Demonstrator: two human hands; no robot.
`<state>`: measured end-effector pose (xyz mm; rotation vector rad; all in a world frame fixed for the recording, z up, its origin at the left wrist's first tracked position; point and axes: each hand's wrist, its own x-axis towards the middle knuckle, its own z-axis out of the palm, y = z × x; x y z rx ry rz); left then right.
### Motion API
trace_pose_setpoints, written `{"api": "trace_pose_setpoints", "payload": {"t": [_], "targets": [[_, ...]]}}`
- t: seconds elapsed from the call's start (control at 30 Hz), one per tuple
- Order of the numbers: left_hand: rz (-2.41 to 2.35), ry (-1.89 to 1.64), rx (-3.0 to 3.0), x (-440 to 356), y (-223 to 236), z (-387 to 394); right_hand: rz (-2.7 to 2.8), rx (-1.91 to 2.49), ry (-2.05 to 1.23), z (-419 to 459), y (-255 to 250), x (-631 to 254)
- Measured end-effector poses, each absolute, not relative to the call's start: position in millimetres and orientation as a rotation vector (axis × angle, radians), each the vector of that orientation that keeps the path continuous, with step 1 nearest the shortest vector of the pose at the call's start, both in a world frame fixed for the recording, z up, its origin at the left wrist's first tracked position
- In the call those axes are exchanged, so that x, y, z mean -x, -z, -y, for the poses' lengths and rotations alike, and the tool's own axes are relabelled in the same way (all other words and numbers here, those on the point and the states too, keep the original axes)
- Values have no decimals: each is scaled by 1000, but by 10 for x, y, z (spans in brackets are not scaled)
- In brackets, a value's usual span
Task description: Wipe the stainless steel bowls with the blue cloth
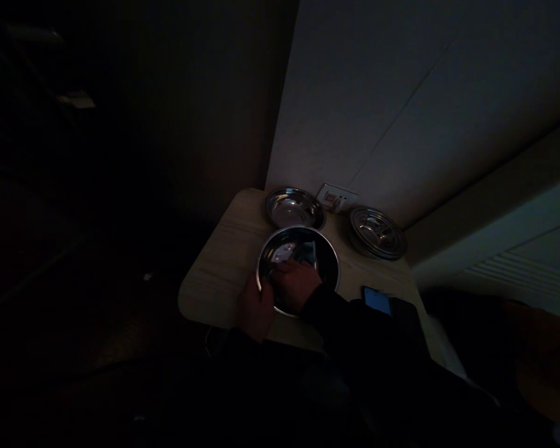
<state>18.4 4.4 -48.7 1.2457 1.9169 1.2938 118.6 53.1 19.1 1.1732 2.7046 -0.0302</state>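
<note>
**One at the rim, one inside!**

My left hand (255, 309) closes on the near-left rim of the round, shiny steel bowl (327, 260) on the pale wood-grained table (217, 270), seemingly steadying it. Inside, my right hand (297, 284) curls over a greyish, cloth-like piece (307, 252); too dark to tell its grip. No readable lettering!

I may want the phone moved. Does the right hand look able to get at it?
Probably yes: the right hand is down in the large bowl, but the phone lies near its sleeve, its screen seemingly uncovered.
</note>
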Motion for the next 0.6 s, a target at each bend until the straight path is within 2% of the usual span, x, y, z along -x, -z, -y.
{"api": "trace_pose_setpoints", "payload": {"t": [0.17, 0.37, 0.6], "targets": [[-1925, -1232, -1274, -226, 489, -31, -2575, -1132, 88, -457, -229, -1410], [-1904, -1251, -1282, -182, 519, -56, -2686, -1266, -37, -587, -172, -1047], [-1904, -1241, -1281, -213, 493, -52, -2590, -1089, 103, -419, -197, -1385]]}}
